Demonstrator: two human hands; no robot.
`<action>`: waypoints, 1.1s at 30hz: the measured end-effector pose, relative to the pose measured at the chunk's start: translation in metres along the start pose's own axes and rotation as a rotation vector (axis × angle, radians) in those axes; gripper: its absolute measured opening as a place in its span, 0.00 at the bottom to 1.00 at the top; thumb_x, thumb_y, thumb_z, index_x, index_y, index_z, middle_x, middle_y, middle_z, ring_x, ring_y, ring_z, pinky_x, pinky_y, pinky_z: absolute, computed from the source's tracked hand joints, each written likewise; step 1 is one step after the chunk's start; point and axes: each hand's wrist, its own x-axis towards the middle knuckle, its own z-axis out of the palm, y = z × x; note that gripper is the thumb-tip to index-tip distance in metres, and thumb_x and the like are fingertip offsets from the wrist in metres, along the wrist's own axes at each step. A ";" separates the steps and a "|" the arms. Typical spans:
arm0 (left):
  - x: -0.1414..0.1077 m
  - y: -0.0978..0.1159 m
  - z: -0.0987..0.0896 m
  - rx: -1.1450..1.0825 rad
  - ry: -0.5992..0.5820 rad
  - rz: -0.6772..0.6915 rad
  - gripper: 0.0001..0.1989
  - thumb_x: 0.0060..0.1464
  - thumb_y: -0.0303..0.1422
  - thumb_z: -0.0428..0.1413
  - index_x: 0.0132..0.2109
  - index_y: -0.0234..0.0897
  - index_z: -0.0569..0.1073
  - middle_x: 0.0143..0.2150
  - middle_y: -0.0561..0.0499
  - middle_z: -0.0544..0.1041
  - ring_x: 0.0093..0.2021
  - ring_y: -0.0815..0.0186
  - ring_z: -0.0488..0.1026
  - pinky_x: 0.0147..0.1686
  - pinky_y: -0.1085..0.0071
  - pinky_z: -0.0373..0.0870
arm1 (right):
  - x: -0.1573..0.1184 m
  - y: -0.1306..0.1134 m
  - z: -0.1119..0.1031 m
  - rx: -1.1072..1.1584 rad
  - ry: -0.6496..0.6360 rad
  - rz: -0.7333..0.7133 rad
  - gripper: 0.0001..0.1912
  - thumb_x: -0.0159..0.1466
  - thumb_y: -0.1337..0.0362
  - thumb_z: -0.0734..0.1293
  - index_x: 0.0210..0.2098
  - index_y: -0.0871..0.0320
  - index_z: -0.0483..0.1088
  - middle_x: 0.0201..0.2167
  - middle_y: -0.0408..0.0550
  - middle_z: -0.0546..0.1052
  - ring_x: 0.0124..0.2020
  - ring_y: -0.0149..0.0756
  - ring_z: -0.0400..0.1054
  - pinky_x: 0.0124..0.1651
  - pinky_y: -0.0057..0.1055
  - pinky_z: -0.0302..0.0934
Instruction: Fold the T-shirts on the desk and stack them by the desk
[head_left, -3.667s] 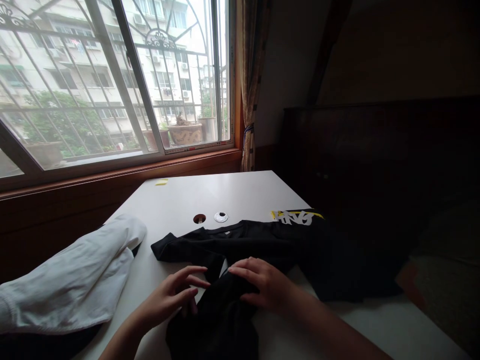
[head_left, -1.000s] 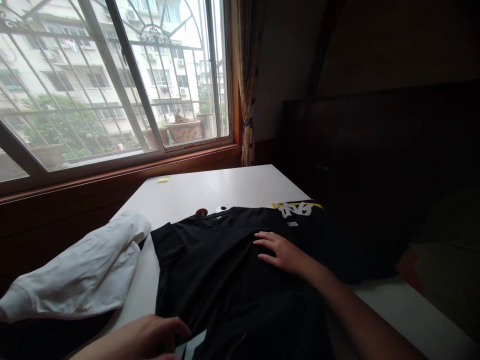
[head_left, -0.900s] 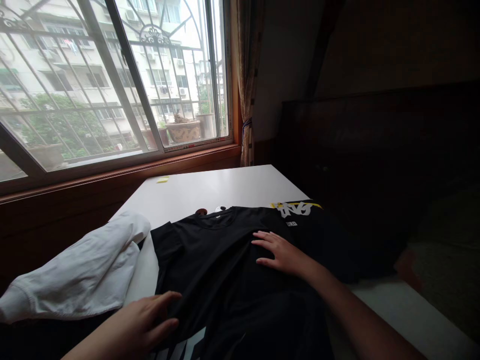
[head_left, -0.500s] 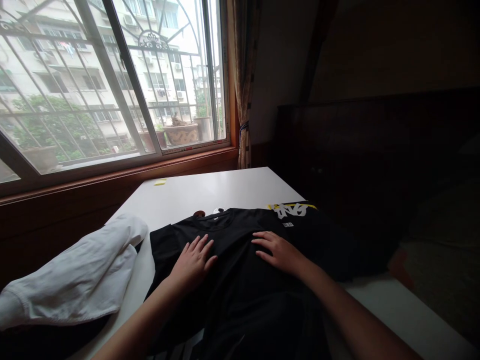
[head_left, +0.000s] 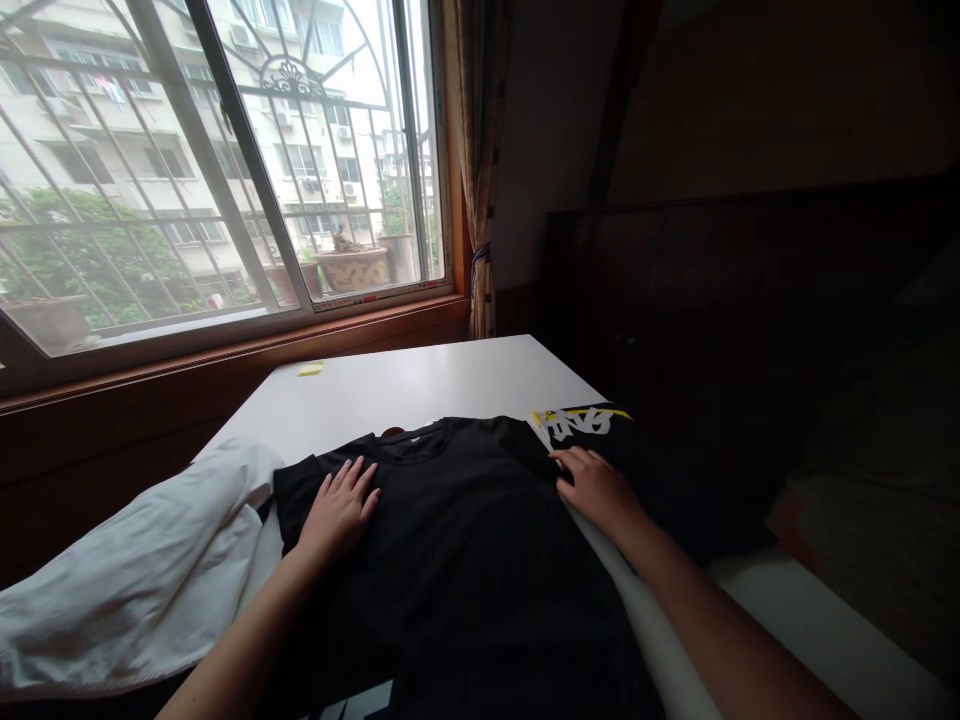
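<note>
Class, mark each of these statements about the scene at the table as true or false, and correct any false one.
1. Both hands lie flat on the black T-shirt. True: the left hand rests near one shoulder, the right hand near the other.
2. A red garment lies to the left of the shirt. False: the garment there is white.
3. The shirt is spread on a white table. True.
4. The right hand holds the shirt up in the air. False: it presses open on cloth lying on the table.
5. A small yellow item lies at the table's far edge near the window. True.
</note>
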 end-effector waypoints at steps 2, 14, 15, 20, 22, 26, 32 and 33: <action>0.001 0.001 0.000 -0.005 0.004 0.007 0.28 0.70 0.44 0.44 0.72 0.42 0.60 0.75 0.45 0.54 0.75 0.52 0.49 0.70 0.48 0.49 | -0.001 -0.004 0.000 -0.015 0.030 -0.032 0.18 0.65 0.64 0.66 0.54 0.54 0.74 0.47 0.51 0.77 0.48 0.47 0.71 0.50 0.38 0.66; 0.000 0.004 -0.003 0.001 0.029 -0.013 0.28 0.70 0.44 0.44 0.72 0.42 0.61 0.75 0.45 0.55 0.75 0.53 0.51 0.71 0.49 0.49 | 0.011 0.011 0.005 0.322 0.283 0.277 0.10 0.66 0.57 0.63 0.36 0.55 0.73 0.35 0.50 0.81 0.36 0.43 0.76 0.40 0.37 0.68; 0.000 0.005 -0.003 0.001 0.030 -0.017 0.28 0.70 0.44 0.44 0.72 0.42 0.61 0.75 0.45 0.55 0.75 0.53 0.51 0.71 0.49 0.49 | 0.010 0.018 0.003 0.377 0.295 0.342 0.10 0.65 0.55 0.64 0.35 0.55 0.73 0.34 0.50 0.81 0.34 0.43 0.76 0.38 0.37 0.68; 0.003 0.011 -0.001 -0.006 0.025 -0.033 0.28 0.70 0.44 0.43 0.72 0.41 0.60 0.75 0.45 0.55 0.75 0.52 0.49 0.71 0.49 0.48 | 0.005 0.044 -0.001 0.508 0.255 0.464 0.09 0.63 0.56 0.65 0.33 0.54 0.70 0.31 0.50 0.80 0.30 0.42 0.75 0.33 0.36 0.70; 0.005 0.013 -0.004 -0.008 0.008 -0.033 0.29 0.70 0.44 0.43 0.72 0.41 0.60 0.75 0.45 0.55 0.75 0.51 0.49 0.71 0.48 0.49 | 0.003 0.045 -0.002 0.480 0.258 0.442 0.08 0.63 0.57 0.64 0.34 0.54 0.70 0.32 0.51 0.80 0.31 0.42 0.75 0.34 0.38 0.71; 0.009 0.018 -0.018 0.012 -0.014 0.000 0.29 0.68 0.43 0.45 0.69 0.33 0.65 0.72 0.37 0.60 0.72 0.43 0.55 0.68 0.42 0.51 | 0.006 0.025 -0.011 0.267 0.367 0.239 0.11 0.66 0.59 0.62 0.41 0.55 0.74 0.42 0.56 0.77 0.45 0.50 0.73 0.52 0.49 0.69; 0.009 0.055 -0.026 0.001 -0.033 0.133 0.28 0.68 0.40 0.45 0.68 0.28 0.67 0.71 0.38 0.63 0.72 0.52 0.58 0.71 0.57 0.51 | 0.003 -0.036 -0.011 0.160 0.131 -0.236 0.21 0.72 0.57 0.60 0.62 0.50 0.70 0.66 0.51 0.66 0.68 0.50 0.57 0.70 0.49 0.55; 0.009 0.061 -0.023 -0.004 -0.042 0.135 0.29 0.68 0.41 0.45 0.69 0.28 0.65 0.72 0.38 0.62 0.72 0.51 0.57 0.70 0.56 0.53 | 0.001 -0.043 -0.007 0.155 0.037 -0.292 0.24 0.72 0.54 0.60 0.65 0.48 0.66 0.70 0.48 0.62 0.70 0.49 0.54 0.70 0.48 0.54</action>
